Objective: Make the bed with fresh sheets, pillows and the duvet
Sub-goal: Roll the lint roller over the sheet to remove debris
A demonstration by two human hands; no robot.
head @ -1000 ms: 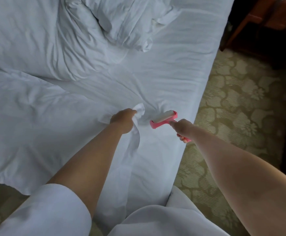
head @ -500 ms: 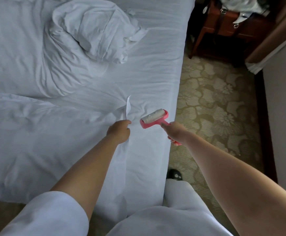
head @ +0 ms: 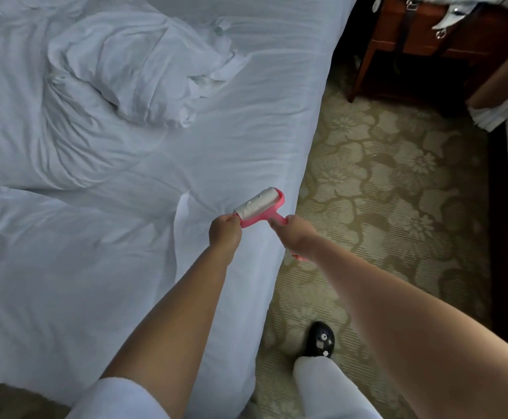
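A white-sheeted bed fills the left and far side of the scene, with a crumpled duvet heaped at far left. Patterned carpet lies to the right, a wooden stand at far right. Over the bed's near right edge, the right hand grips a pink lint roller by its handle. The left hand pinches the roller's left end with curled fingers.

left hand: fingers pinching, arm outstretched | right hand: curled in grip, arm outstretched
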